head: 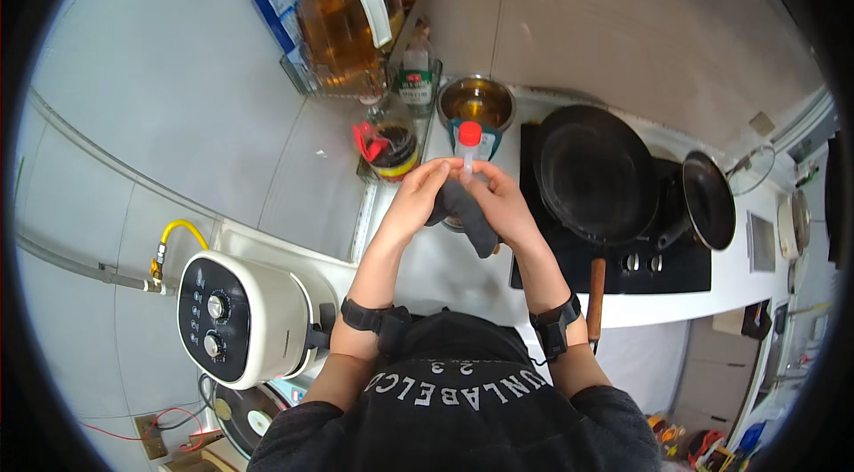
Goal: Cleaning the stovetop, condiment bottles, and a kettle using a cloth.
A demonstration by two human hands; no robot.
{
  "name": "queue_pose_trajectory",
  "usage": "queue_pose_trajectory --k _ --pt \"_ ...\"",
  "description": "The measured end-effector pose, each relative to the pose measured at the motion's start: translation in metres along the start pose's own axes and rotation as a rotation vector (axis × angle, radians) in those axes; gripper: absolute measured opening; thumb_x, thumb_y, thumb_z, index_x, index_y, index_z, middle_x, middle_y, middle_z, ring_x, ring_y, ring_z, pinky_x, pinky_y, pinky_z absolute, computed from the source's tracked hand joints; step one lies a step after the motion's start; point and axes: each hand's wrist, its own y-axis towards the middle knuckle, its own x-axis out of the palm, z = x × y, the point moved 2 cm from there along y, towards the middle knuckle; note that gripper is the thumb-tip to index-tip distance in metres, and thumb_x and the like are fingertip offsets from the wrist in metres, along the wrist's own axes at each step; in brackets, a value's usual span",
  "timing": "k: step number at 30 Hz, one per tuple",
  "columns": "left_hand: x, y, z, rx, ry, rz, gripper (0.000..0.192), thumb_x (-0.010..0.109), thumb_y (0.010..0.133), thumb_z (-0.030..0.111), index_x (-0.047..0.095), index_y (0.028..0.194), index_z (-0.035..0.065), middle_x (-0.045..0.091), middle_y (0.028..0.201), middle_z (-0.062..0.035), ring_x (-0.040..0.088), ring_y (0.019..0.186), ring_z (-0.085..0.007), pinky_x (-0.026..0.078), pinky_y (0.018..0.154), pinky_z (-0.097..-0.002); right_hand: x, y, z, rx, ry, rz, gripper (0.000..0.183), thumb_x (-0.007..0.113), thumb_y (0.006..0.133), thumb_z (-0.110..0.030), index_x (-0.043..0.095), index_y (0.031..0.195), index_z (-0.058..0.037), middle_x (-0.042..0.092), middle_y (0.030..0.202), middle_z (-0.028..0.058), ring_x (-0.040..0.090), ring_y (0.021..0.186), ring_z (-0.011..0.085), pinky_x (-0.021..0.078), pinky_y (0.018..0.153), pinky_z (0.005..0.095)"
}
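My left hand (pixel 423 188) and my right hand (pixel 497 198) meet over the white counter (pixel 447 278), fingertips together. Between them rises the clear plastic neck of a red-capped bottle (pixel 470 135), cap upward. My left fingers pinch at its neck. A dark grey cloth (pixel 479 232) hangs below both hands, gripped by my right hand; whether the left holds it too is hidden. Part of a clear round container shows behind the cloth, perhaps the same bottle's base. Just beyond the cap are a teal packet (pixel 490 140) and a metal bowl (pixel 477 101) of amber liquid.
A wok (pixel 594 172) with a wooden handle and a small frying pan (pixel 708 202) rest over the black hob (pixel 690 275) at right. Left stand a white air fryer (pixel 267 318), a dark sauce bottle (pixel 393 145), a glass bottle (pixel 417 81) and a pitcher (pixel 340 31) on a rack.
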Motion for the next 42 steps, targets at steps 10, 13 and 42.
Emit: queue_pose_trajectory --k 10,13,42 --pt "0.002 -0.042 -0.089 -0.215 -0.036 -0.047 0.020 0.058 0.082 0.006 0.052 0.101 0.0030 0.057 0.092 -0.0031 0.053 0.085 -0.0094 0.041 0.077 -0.0219 0.000 -0.052 0.096 0.042 -0.093 -0.031 0.022 0.055 0.084 -0.013 0.045 0.103 -0.0051 0.061 0.082 0.0096 0.057 0.073 0.0097 0.0437 0.061 0.0227" --pt "0.002 -0.060 -0.103 -0.225 -0.073 -0.038 0.018 0.057 0.082 0.002 0.052 0.098 0.0040 0.057 0.090 -0.0019 0.053 0.082 -0.0082 0.042 0.075 -0.0218 0.006 -0.072 0.109 0.089 -0.013 -0.095 0.024 0.054 0.085 -0.011 0.042 0.106 -0.0060 0.062 0.085 0.0095 0.056 0.080 0.0094 0.0432 0.067 0.0230" --pt "0.012 -0.081 -0.127 0.356 0.544 0.069 0.009 0.053 0.081 0.008 0.051 0.082 -0.0006 0.048 0.074 -0.0104 0.047 0.070 -0.0238 0.039 0.066 -0.0311 0.015 -0.103 0.136 -0.296 -0.824 0.664 0.034 0.050 0.083 -0.010 0.045 0.116 -0.0038 0.046 0.117 0.0146 0.050 0.102 0.0336 0.0449 0.081 0.0366"
